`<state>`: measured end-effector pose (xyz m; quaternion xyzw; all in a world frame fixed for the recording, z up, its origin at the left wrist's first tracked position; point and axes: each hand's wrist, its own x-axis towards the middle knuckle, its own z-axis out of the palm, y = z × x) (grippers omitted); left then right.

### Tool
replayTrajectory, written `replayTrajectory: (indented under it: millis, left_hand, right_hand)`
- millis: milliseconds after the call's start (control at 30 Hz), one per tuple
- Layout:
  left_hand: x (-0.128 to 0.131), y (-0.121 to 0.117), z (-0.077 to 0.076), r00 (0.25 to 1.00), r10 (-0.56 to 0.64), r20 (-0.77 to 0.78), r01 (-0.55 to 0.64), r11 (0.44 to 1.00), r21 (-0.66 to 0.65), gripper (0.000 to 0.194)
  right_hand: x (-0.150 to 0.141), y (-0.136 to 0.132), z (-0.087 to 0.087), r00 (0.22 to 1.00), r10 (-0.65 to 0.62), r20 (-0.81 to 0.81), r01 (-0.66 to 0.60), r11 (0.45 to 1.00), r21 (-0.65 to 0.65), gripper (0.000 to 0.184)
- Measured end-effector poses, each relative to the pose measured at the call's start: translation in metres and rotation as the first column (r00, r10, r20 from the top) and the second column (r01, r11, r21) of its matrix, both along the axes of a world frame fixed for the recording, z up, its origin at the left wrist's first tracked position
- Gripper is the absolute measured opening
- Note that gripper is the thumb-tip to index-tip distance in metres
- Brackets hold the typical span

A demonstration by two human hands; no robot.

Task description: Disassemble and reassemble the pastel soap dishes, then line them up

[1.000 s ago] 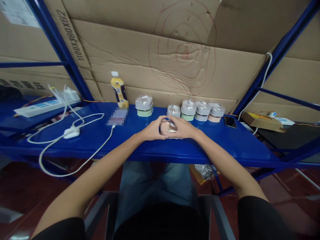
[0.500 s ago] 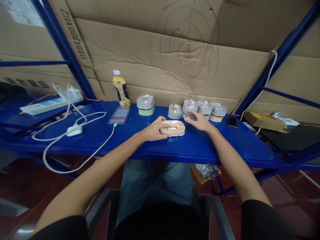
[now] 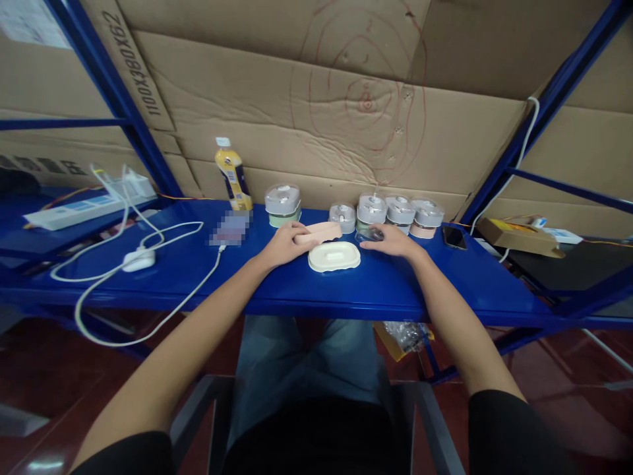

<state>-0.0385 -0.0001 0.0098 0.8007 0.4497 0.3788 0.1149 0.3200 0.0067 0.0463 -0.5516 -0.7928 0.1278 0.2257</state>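
Note:
My left hand (image 3: pixel 287 244) grips one end of a pink oval plastic ring (image 3: pixel 321 233), lifted and tilted. Just in front of it, a cream oval base (image 3: pixel 334 256) with a raised middle lies flat on the blue table (image 3: pixel 376 284). My right hand (image 3: pixel 393 239) is closed on a clear lid (image 3: pixel 366 235) by the table's middle right, in front of the lidded boxes. Behind the hands stand several oval boxes with clear lids: a grey one (image 3: pixel 342 218), a green-bottomed one (image 3: pixel 372 210), another grey one (image 3: pixel 399 211) and a pink-bottomed one (image 3: pixel 426 216).
Left of these are another green box (image 3: pixel 283 206), a yellow bottle (image 3: pixel 233 175) and a blurred-out phone (image 3: pixel 231 229). A white cable with an adapter (image 3: pixel 139 260) loops over the left side. A dark phone (image 3: pixel 453 237) and an opened carton (image 3: pixel 519 237) are at right.
My right hand took the clear lid off to the right. My left hand then raised the pink ring leftward, baring the cream base, which stays on the table.

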Motion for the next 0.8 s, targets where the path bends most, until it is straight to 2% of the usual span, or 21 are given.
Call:
replayTrajectory:
  millis: [67,167,233,300,400,533,800]
  left_hand:
    - [0.004,-0.005,0.002,0.997,-0.074,0.001,0.074,0.997,0.036,0.052]
    - [0.016,-0.018,0.005,0.976,-0.214,-0.050,0.218,0.972,0.084,0.046]
    - [0.023,-0.027,0.007,0.961,-0.263,-0.083,0.270,0.960,0.078,0.048]
    - [0.029,-0.033,0.007,0.961,-0.263,-0.087,0.267,0.962,0.047,0.062]
    - [0.032,-0.034,0.004,0.971,-0.235,-0.048,0.235,0.972,0.004,0.089]
    - [0.034,-0.029,-0.002,0.971,-0.237,-0.013,0.236,0.970,-0.058,0.115]
    - [0.034,-0.029,0.001,0.967,-0.256,0.001,0.255,0.962,-0.093,0.122]
  right_hand:
    - [-0.002,-0.001,0.001,0.994,0.058,-0.092,-0.049,0.994,0.096,0.079]
    - [-0.009,-0.005,0.004,0.945,0.262,-0.195,-0.209,0.944,0.254,0.080]
    - [-0.019,-0.008,0.006,0.899,0.402,-0.176,-0.341,0.893,0.295,0.081]
    - [-0.031,-0.011,0.006,0.866,0.484,-0.126,-0.435,0.853,0.288,0.081]
    - [-0.050,-0.014,0.003,0.842,0.534,-0.069,-0.501,0.824,0.264,0.080]
    - [-0.068,-0.014,0.001,0.821,0.570,-0.011,-0.550,0.797,0.248,0.083]
    - [-0.077,-0.011,-0.001,0.804,0.590,0.077,-0.586,0.764,0.271,0.087]
